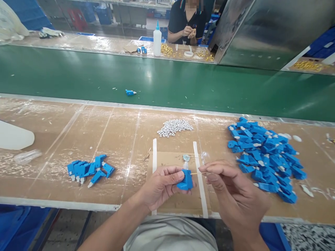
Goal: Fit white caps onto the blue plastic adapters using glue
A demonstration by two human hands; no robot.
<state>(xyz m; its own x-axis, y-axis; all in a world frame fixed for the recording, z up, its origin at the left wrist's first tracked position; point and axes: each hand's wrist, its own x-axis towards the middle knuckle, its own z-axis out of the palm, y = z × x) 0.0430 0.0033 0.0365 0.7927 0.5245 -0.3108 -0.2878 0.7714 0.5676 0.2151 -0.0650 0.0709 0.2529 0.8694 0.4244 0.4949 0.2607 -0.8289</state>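
Between the thumb and fingers of my left hand (166, 183) is a blue plastic part (186, 180) with a pale tip pointing away from me. My right hand (230, 191) pinches a thin wooden stick (196, 173), whose far end meets the side of the blue part. Just beyond the part, a small blob of pale paste (186, 158) lies on a cardboard piece (167, 160) edged by white tape strips, with another thin stick beside it. Farther back sits a pile of small grey-white pieces (175, 127).
A large heap of blue parts (264, 153) lies at the right, a smaller group (89, 169) at the left. A white bottle (14, 136) lies at the far left. Beyond the green belt (91, 76), holding one blue piece (130, 92), a person (187, 24) handles small golden pieces.
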